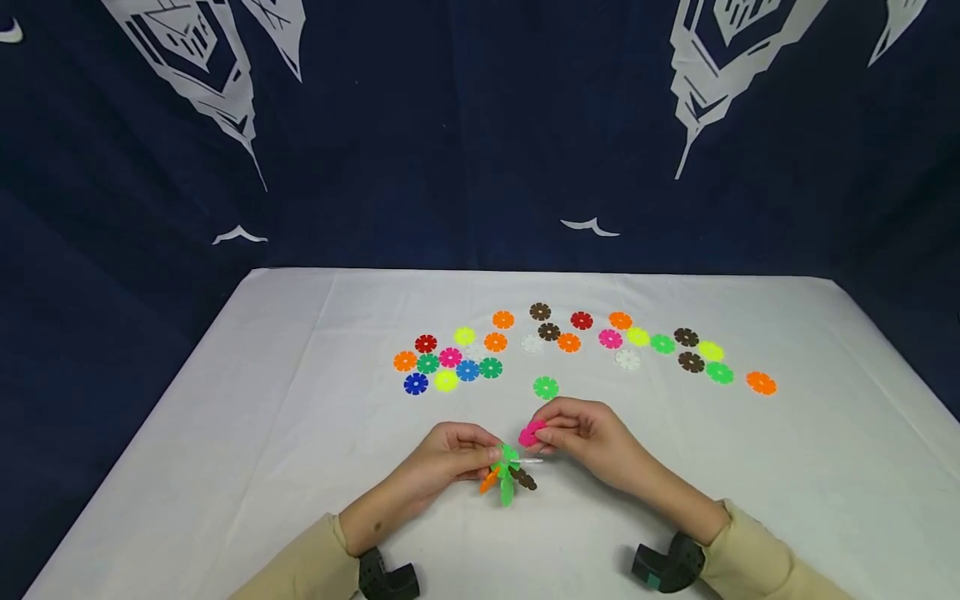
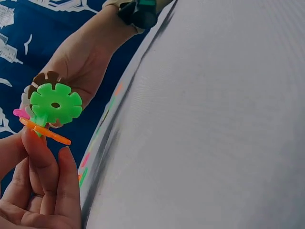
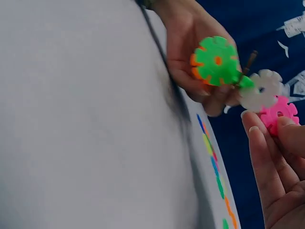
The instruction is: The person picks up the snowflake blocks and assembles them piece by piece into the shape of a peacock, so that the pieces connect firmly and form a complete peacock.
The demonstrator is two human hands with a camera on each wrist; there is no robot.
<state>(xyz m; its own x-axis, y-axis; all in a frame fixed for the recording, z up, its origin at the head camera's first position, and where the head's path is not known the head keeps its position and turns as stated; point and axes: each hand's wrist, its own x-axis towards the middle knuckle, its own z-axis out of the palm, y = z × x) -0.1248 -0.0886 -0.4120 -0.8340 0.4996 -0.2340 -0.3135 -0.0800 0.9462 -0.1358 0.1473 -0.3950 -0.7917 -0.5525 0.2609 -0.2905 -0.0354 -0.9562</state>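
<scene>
Over the near middle of the table, my left hand pinches a cluster of notched plastic flower discs. In it are green discs, an orange disc, a brown disc and a white disc, seen edge-on from the head. My right hand pinches a pink flower disc between thumb and fingers. In the right wrist view, the pink disc meets the white disc's edge; whether their slots interlock, I cannot tell. Fingertips partly cover the pink disc and the cluster.
Several loose discs lie across the white table beyond the hands, among them a blue disc and an orange disc. One green disc lies just past my right hand. A dark patterned cloth hangs behind.
</scene>
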